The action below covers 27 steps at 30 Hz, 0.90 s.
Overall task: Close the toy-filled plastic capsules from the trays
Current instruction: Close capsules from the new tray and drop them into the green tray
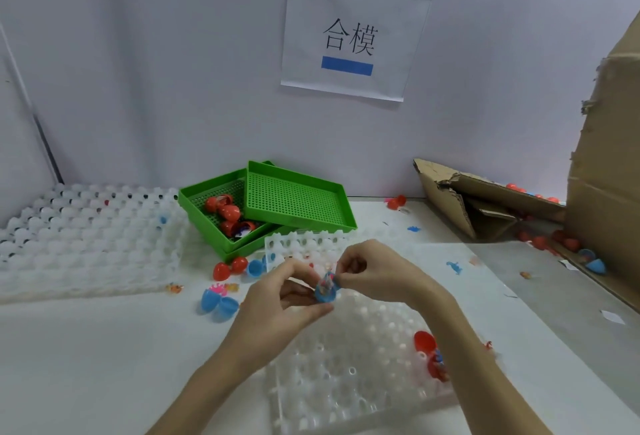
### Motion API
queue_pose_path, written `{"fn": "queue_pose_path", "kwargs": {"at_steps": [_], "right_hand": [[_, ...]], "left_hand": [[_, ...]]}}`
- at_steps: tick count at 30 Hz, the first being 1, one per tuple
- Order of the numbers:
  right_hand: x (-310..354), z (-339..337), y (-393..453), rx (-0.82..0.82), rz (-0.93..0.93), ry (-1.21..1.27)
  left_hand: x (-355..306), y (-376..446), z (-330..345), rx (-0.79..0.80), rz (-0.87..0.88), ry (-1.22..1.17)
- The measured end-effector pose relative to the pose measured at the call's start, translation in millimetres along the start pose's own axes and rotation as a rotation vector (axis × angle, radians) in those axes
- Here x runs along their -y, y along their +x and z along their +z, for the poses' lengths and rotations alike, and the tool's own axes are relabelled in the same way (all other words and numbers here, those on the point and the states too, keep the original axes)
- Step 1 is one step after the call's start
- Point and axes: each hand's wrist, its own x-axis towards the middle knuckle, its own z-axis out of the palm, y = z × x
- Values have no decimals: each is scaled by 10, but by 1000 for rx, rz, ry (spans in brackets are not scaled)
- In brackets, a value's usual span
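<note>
1. While the blue capsule (326,290) sits between both hands above the near clear tray (346,382), treat it as light, thin, smooth plastic; it probably slips and flexes under a hard squeeze.
2. The left hand (284,299) cradles the lower shell with curled fingers; the right hand (374,278) pinches the upper edge. Grip each half by its rounded outside, clear of the rim.
3. The toy inside appears to rise to the rim and may block closure.
4. An open red capsule (429,353) waits at the tray's right edge.
5. Loose blue shells (219,303), red capsules (229,268), green baskets (294,199), a second clear tray (86,237) and a cardboard box (491,199) lie around, none obstructing.
</note>
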Motion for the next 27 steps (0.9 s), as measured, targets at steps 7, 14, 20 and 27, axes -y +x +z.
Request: {"fn": "queue_pose_path", "kwargs": {"at_steps": [7,14,20,27], "right_hand": [[-27,206,-141,-202,-21,618],[55,254,-270,-273,-145,829],[88,295,-263,-331,-206,806],[117,388,-254,-299,-287,631]], "left_hand": [[-57,11,-49,-132,-25,-47],[-98,11,-79,-158,-17,-73],[-80,11,-88,-131,44,-41],[-49,-5,-69,-110,59,-4]]}}
